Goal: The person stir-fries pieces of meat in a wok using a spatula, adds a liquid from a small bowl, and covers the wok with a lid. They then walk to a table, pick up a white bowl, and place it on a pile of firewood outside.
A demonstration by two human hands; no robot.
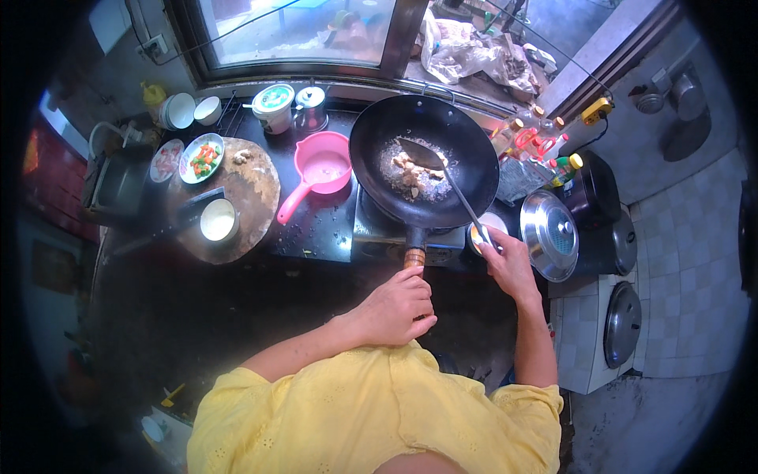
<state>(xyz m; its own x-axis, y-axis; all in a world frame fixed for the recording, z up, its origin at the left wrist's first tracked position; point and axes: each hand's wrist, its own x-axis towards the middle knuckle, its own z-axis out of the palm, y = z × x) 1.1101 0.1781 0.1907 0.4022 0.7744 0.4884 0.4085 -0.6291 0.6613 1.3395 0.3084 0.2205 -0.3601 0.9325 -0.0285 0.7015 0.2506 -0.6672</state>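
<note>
A black wok point(379, 183) rests on the stove point(379, 243), its handle pointing back at me. My left hand point(402, 308) is wrapped around the wooden grip point(414, 257) of that handle. In my right hand point(510, 265) is the end of a long-handled metal spatula point(421, 155), whose blade lies over the food in the wok. Small pale-brown pieces of food point(411, 176) sit in bubbling oil at the wok's middle; the blade hides some of them. Just beyond my right hand, partly covered by it, stands a white bowl point(492, 221).
Left of the wok is a pink ladle point(323, 166). A round chopping board point(260, 178) holds a cleaver point(201, 201), a bowl point(219, 220) and a plate of diced vegetables point(202, 159). Bottles point(527, 133) and a metal lid point(549, 236) stand at right. A window point(296, 35) lies behind.
</note>
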